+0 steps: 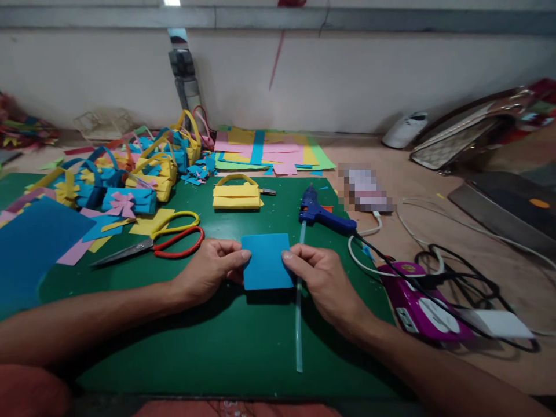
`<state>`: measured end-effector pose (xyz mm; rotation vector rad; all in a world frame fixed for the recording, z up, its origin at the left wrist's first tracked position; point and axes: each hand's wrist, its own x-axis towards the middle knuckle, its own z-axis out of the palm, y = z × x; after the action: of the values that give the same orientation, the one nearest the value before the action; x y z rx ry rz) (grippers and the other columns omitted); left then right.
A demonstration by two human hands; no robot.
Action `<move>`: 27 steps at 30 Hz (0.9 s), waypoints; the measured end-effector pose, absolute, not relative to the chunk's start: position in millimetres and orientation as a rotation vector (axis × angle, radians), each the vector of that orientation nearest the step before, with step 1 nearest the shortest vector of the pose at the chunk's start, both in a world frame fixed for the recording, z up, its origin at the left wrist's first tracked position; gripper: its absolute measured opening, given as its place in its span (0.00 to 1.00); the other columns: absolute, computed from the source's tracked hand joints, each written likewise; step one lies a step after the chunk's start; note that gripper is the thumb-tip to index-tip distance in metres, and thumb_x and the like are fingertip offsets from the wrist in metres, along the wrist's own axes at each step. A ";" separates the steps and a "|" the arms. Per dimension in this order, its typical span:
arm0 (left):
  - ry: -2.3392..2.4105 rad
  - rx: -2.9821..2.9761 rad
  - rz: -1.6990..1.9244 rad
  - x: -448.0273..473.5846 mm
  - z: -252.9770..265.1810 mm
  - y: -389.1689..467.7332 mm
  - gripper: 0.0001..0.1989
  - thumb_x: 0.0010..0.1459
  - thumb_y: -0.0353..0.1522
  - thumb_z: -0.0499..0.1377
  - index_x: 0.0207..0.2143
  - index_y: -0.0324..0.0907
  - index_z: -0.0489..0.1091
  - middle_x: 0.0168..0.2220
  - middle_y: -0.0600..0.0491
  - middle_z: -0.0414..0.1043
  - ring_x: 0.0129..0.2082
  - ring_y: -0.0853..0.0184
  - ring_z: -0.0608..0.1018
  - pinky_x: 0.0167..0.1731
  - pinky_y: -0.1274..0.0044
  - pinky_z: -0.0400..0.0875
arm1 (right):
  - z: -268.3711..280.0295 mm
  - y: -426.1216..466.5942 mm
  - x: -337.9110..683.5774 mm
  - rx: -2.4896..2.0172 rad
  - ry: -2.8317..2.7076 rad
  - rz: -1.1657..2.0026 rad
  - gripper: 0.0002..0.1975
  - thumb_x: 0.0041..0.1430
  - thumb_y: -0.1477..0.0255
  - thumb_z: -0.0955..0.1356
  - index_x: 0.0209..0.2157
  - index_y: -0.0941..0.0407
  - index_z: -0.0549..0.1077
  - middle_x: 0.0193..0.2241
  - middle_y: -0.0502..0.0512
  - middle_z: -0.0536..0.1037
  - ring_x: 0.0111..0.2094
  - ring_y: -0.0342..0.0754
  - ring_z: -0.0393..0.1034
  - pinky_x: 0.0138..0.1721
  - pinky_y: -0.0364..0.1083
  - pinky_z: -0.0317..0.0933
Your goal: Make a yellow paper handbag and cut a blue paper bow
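A blue paper square (pixel 267 263) is held up over the green mat (pixel 195 347), facing me. My left hand (pixel 212 266) pinches its left edge, thumb in front and fingers behind. On the opposite edge, my right hand (pixel 315 272) grips it the same way. Just right of the paper lies a blue glue gun (pixel 324 215) with a long clear glue stick (pixel 299 336) running from it, partly behind my right hand. Scissors (pixel 165 240) with one yellow and one red handle rest beyond my left hand. A small yellow paper bag (pixel 237 196) with a handle stands behind the square.
Several finished paper bags (pixel 130 179) crowd the back left, near a large blue sheet (pixel 39 249). Coloured paper sheets (pixel 313 152) are stacked at the back. To the right are a phone (pixel 367 188), a purple power strip (pixel 423 307), tangled cables and a handbag (pixel 464 136).
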<state>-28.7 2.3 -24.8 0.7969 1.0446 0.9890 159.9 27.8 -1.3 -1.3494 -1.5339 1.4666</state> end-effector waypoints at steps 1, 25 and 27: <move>1.057 0.806 0.997 -29.0 -24.1 2.3 0.13 0.48 0.37 0.64 0.19 0.39 0.68 0.17 0.58 0.67 0.17 0.75 0.69 0.21 0.81 0.64 | -1.9 28.3 160.1 -1.348 -1.533 1.467 0.16 0.51 0.62 0.67 0.17 0.56 0.64 0.17 0.45 0.60 0.21 0.40 0.51 0.23 0.42 0.47; 0.957 0.663 0.933 -30.2 -18.7 2.8 0.13 0.50 0.36 0.61 0.20 0.38 0.64 0.15 0.54 0.69 0.14 0.70 0.73 0.16 0.81 0.66 | -9.4 31.8 159.8 -1.326 -1.439 1.556 0.16 0.51 0.63 0.67 0.17 0.56 0.63 0.16 0.43 0.56 0.19 0.38 0.45 0.20 0.42 0.41; 0.947 0.652 0.920 -30.4 -17.3 2.7 0.13 0.50 0.36 0.61 0.20 0.38 0.63 0.16 0.53 0.70 0.14 0.70 0.73 0.15 0.81 0.66 | -10.6 31.7 159.6 -1.315 -1.428 1.568 0.15 0.51 0.63 0.67 0.18 0.56 0.63 0.16 0.43 0.56 0.19 0.38 0.46 0.20 0.42 0.42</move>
<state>-30.4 2.7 -17.3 0.6515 0.9469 0.9196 159.6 31.7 -10.6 -1.3151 -1.4280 1.5680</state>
